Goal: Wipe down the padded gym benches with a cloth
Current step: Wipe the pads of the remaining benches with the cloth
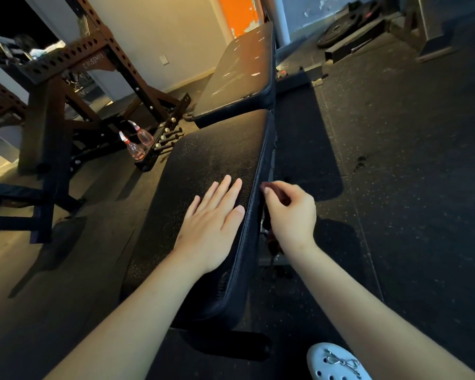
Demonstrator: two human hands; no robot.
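A black padded bench runs away from me, with its seat pad [209, 160] close by and its back pad [239, 75] beyond it, scuffed with pale marks. My left hand [211, 229] lies flat on the seat pad, fingers straight and spread. At the pad's right edge, my right hand [291, 212] has its fingers curled round a dark reddish cloth [272, 242] held against the side of the pad. Most of the cloth is hidden by the hand; a part hangs below the wrist.
Two spray bottles [137, 148] with pink liquid stand on the floor left of the bench. A brown power rack [74, 58] fills the left side. Weight plates [337, 31] lie at the far right. My white shoe [335, 363] is on the black rubber floor [409, 160].
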